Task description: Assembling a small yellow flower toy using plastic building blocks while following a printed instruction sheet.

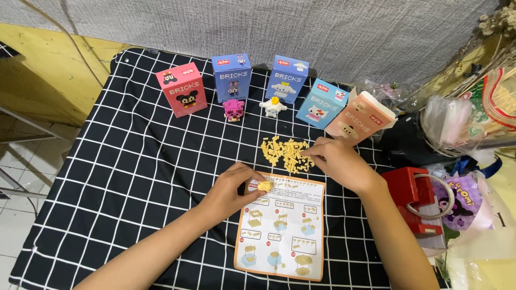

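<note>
While the left hand (228,190) pinches a small yellow brick assembly (264,186) between thumb and fingertips, fingers curled shut around it, the piece sits over the top left corner of the instruction sheet (280,231). Right hand (337,161) is down on the pile of loose yellow bricks (285,151), fingertips pressed together at the pile's right edge; cannot tell whether a brick is actually gripped. Pile lies on the black checked cloth (123,177) covering the worktop, just above the sheet. Behind it, a row of boxes: red box (181,89), blue box (231,77), second blue box (287,78), light blue box (322,103) tilted, peach box (360,117) tilted with flap open. Finished pink figure (234,109) stands in front of the first blue box, white figure (273,106) in front of the second. Red tape dispenser (416,196) at the right edge, near the right forearm, with plastic bags (462,123) heaped beyond it.
</note>
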